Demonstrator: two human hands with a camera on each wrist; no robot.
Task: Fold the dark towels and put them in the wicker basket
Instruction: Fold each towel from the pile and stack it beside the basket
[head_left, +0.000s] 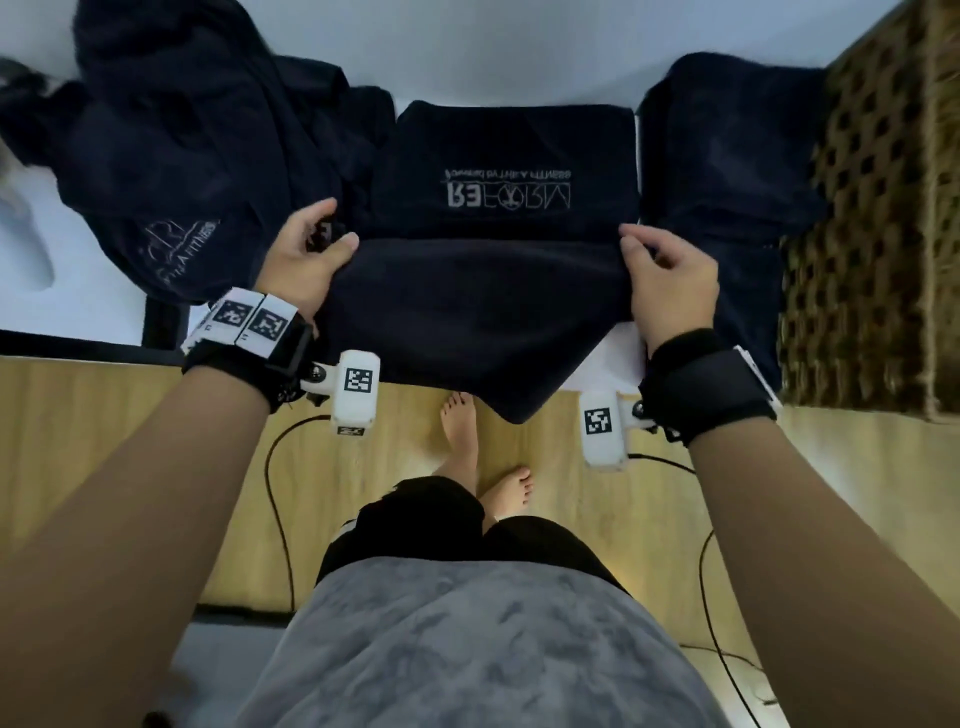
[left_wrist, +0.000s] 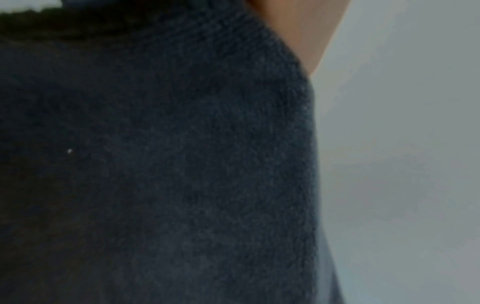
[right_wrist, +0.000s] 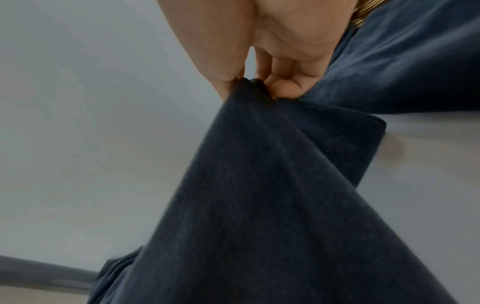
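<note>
We are pinching dark towel (head_left: 472, 291) near corners: left hand (head_left: 306, 254), right hand (head_left: 670, 280); long axis running left-right, logo half lying far.

Left wrist view blurred, filled by dark navy terry towel (left_wrist: 168, 164) below the fingers; woven wicker basket (head_left: 883, 234) cut off beyond right fingers.

The light is looking soft and a bit dim. The head view is bending at its edges. The left wrist view is looking very blurry.
</note>
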